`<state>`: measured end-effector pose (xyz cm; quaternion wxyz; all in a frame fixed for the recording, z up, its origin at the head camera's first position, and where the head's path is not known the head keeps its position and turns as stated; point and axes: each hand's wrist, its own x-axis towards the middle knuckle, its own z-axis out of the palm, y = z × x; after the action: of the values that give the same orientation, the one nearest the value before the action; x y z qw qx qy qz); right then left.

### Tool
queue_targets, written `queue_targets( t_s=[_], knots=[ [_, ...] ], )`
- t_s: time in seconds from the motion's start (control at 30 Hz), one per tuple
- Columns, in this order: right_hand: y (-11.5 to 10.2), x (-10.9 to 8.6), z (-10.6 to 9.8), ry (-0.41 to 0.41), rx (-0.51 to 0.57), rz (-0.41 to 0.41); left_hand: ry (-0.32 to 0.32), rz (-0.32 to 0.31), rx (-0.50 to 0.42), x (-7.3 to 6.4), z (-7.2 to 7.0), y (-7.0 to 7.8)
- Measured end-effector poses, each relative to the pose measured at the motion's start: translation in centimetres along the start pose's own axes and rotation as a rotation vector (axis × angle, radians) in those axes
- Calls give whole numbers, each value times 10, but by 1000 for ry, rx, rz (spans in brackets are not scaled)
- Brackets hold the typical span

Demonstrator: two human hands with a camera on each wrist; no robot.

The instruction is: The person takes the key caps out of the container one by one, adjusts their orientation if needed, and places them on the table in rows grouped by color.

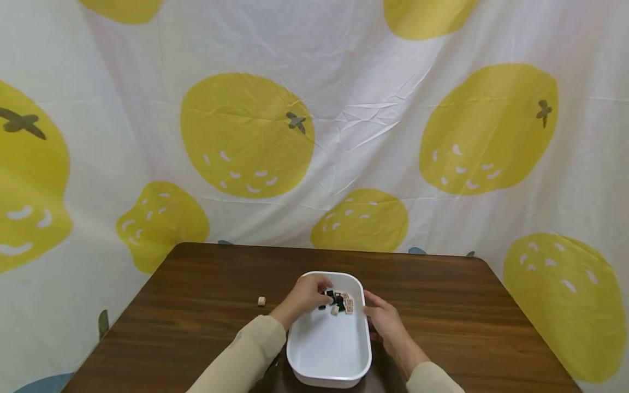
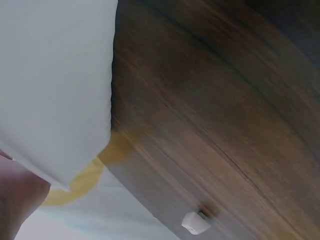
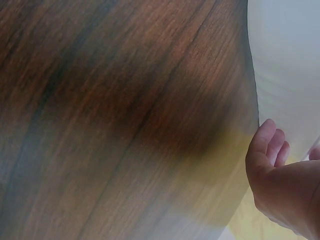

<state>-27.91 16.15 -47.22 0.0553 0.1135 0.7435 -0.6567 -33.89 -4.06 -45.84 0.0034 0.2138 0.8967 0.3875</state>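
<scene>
A white tray (image 1: 326, 344), deep and rectangular with rounded corners, stands on the table. Toward its far end lie several small black keycaps (image 1: 340, 303) and beige keycaps (image 1: 349, 305). My left hand (image 1: 308, 293) reaches in over the tray's left rim, thumb and fingers pinching a black keycap (image 1: 330, 293). At the right wall my right hand (image 1: 388, 322) holds the tray from outside, thumb by the rim. In the right wrist view its curled fingers (image 3: 265, 142) rest against the wall. The left wrist view shows little of that hand's fingers.
One beige keycap (image 1: 261, 301) sits alone on the dark wooden table (image 1: 211, 284), left of the tray. It also shows as a pale keycap (image 2: 195, 223) in the left wrist view. Behind the table hangs a white curtain (image 1: 344, 153) printed with yellow lemons.
</scene>
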Motion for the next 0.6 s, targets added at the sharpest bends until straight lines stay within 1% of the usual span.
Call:
queue_targets(
  t_s=[0.1,0.17,0.3,0.4,0.6],
  knots=[
    [0,0,0,0,7,-1,7,48,61,2,5,-1],
    [0,0,0,1,6,1,-4,50,101,3,9,1],
    [0,0,0,3,-1,5,-21,40,187,3,18,2],
    [0,-1,0,4,-2,4,-18,30,239,5,25,-3],
    [-2,-2,0,4,-20,5,8,-5,286,5,31,-7]
  ],
)
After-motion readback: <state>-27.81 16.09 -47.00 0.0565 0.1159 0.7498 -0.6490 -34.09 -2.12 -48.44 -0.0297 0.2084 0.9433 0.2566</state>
